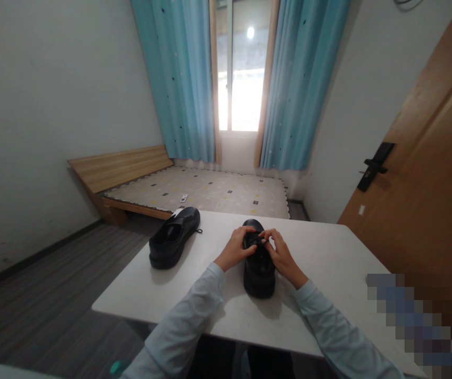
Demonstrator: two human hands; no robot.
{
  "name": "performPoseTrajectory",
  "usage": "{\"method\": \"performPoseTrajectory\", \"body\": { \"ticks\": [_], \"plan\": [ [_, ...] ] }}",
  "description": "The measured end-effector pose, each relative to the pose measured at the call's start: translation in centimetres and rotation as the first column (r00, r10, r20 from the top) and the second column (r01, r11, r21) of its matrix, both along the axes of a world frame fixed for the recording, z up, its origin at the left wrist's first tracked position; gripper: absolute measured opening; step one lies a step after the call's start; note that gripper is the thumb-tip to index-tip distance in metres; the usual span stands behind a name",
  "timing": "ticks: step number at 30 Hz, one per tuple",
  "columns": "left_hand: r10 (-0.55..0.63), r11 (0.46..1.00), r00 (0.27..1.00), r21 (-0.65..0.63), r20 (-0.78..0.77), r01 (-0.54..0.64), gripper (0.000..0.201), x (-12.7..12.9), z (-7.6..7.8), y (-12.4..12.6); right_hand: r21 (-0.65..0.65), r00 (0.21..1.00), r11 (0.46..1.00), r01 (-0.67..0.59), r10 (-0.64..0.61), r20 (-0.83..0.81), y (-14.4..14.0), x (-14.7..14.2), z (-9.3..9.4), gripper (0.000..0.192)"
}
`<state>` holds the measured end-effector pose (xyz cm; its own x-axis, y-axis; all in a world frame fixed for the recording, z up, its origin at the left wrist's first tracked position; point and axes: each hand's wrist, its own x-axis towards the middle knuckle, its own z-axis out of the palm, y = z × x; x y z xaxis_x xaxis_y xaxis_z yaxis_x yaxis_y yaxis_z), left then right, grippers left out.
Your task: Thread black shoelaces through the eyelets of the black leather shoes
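A black lace-up shoe (259,279) stands on the white table (218,305), its heel toward me and its toe toward the window. From the left, my left hand (237,248) is closed at the shoe's lacing, thumb and fingers bent over it. My right hand (281,257) pinches at the shoelace (264,240) from the right side. The lace is dark and thin, so its exact path between my fingers is hard to make out. Farther left on the table sits a second black shoe (174,237), with a small lace loop (199,230) sticking out at its side.
Beyond the table is a bed (218,189) with a patterned mattress and a small white object (184,198) on it. Blue curtains (304,84) flank the window (245,100). A wooden door (427,158) with a black handle is at the right. A pixelated patch covers the lower right.
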<state>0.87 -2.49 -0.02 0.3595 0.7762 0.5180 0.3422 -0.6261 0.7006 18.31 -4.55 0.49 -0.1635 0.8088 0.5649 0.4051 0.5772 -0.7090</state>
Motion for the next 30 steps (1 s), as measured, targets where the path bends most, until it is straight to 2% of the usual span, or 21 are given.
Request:
{"method": "performPoseTrajectory", "body": {
  "ticks": [7, 12, 16, 24, 30],
  "plan": [
    [-0.004, 1.000, 1.000, 0.005, -0.009, 0.004, 0.041, 0.0, 0.0, 0.0, -0.041, 0.998, 0.999, -0.020, 0.018, -0.058, 0.1, 0.1, -0.2, 0.010],
    [-0.005, 1.000, 1.000, 0.000, -0.017, 0.005, 0.042, 0.0, 0.1, 0.0, -0.082, 0.974, 0.991, -0.107, 0.088, -0.209, -0.2, 0.1, 0.7, 0.019],
    [-0.006, 1.000, 1.000, -0.002, -0.017, 0.005, 0.042, -0.1, 0.1, -0.1, -0.116, 0.943, 0.985, -0.127, 0.083, -0.323, -0.2, 0.5, 1.1, 0.022],
    [0.001, 1.000, 1.000, -0.020, -0.008, -0.001, 0.044, -0.1, 0.0, -0.1, -0.217, 0.794, 0.952, -0.216, 0.042, -0.607, 0.0, 1.1, 2.1, 0.025],
    [0.001, 1.000, 1.000, -0.031, 0.005, -0.001, 0.044, -0.1, 0.1, -0.2, -0.287, 0.683, 0.937, -0.197, -0.078, -0.726, 0.2, 2.1, 2.5, 0.019]
  ]
}}
